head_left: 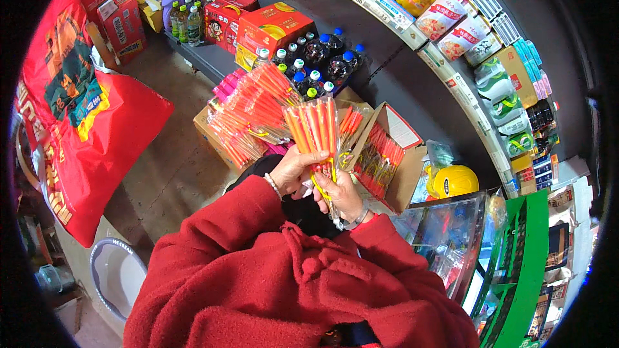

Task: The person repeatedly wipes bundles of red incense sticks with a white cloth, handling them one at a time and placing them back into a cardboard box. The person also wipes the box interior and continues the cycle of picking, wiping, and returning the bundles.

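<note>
My left hand (pixel 291 169) and my right hand (pixel 342 196) are both closed round the lower part of one clear plastic packet of long orange-red sticks (pixel 312 124). The sticks point up and away from me, and yellow shows near their gripped ends. The left thumb lies across the front of the packet, and the right hand grips lower down. Just beyond, similar packets of orange-red sticks (pixel 248 113) lie heaped over a cardboard box. To the right, an open carton (pixel 411 169) holds more stick packets (pixel 379 162). What kind of sticks they are I cannot tell.
Dark bottles with blue caps (pixel 345 61) and an orange carton (pixel 276 24) stand on the low shelf ahead. A yellow helmet (pixel 455 182) sits at the right, near a glass case (pixel 445 225). On the left are a large red bag (pixel 109 135) and a pale tub (pixel 119 274).
</note>
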`<act>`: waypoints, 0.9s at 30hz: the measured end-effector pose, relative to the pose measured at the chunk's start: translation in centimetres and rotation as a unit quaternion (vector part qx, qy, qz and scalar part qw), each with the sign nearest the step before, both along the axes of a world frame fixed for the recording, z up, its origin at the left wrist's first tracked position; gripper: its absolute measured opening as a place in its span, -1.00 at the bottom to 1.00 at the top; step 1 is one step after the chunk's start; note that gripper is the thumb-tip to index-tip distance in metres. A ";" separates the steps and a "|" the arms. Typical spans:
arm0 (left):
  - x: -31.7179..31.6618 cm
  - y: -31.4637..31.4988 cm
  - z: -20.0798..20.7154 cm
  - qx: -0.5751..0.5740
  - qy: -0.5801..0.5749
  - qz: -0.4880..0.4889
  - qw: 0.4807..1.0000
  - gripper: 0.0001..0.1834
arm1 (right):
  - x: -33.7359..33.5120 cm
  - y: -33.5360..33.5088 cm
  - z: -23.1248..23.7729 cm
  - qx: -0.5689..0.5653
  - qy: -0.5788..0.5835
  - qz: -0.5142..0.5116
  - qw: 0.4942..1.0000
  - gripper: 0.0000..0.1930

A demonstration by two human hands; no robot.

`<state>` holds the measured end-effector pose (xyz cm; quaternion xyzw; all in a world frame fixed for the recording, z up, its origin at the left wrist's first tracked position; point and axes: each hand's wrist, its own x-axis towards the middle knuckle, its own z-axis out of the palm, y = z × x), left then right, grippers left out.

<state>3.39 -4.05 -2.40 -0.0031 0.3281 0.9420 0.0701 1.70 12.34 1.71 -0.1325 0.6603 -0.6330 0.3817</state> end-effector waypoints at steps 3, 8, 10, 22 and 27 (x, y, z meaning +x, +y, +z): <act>0.2 -0.4 -1.6 0.049 -0.035 -0.019 0.998 -0.52 | -0.5 0.5 -1.3 -0.007 0.041 0.019 0.999 -0.64; -0.4 -1.6 -3.0 0.161 -0.029 -0.023 0.986 -0.49 | -3.6 3.5 -1.1 0.007 0.051 -0.127 0.991 -0.69; -0.1 -1.7 -2.1 0.159 -0.020 -0.034 0.986 -0.47 | -3.6 2.7 -1.1 -0.042 0.106 -0.128 0.985 -0.62; -0.4 0.4 -1.1 0.050 0.009 0.003 0.999 -0.46 | -4.9 2.1 -4.9 -0.096 0.119 -0.193 0.969 -0.68; -0.6 -0.7 -2.2 0.147 -0.031 0.031 0.988 -0.46 | -6.2 3.7 -2.6 -0.162 0.114 -0.336 0.921 -0.85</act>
